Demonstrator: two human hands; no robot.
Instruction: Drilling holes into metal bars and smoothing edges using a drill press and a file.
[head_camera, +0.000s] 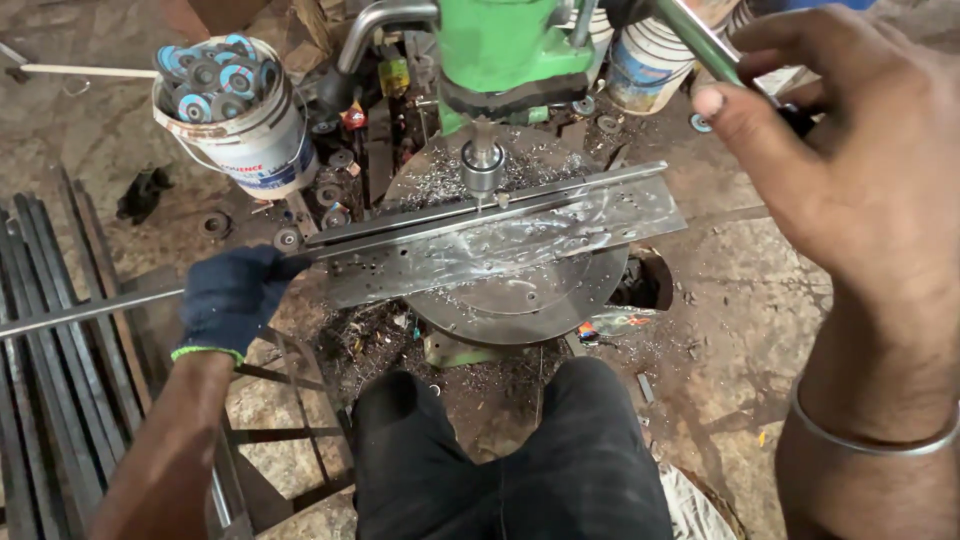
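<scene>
The gloved left hand (232, 298) at eight o'clock clenches the long steel strip (470, 228), which lies across the round drill table (520, 300). The bare right hand (850, 170) at two o'clock grips the feed lever (700, 40).

A round table (520, 300) is set at the middle of the view, under the drill (483, 160), whose head (505, 45) is placed behind and above it. Across the table a flat plate (520, 245) is laid, and on the plate's far edge a long bar (440, 215) is rested, running out to the left. The bar is gripped left of the table by the left hand (232, 297). The lever (700, 40) at upper right is held by the right hand (850, 170). A bucket (245, 140) is stood behind and to the left, with discs (215, 75) piled in it. More bars (50, 380) are laid on the floor at far left. The knees (500, 450) are placed before the table.
</scene>
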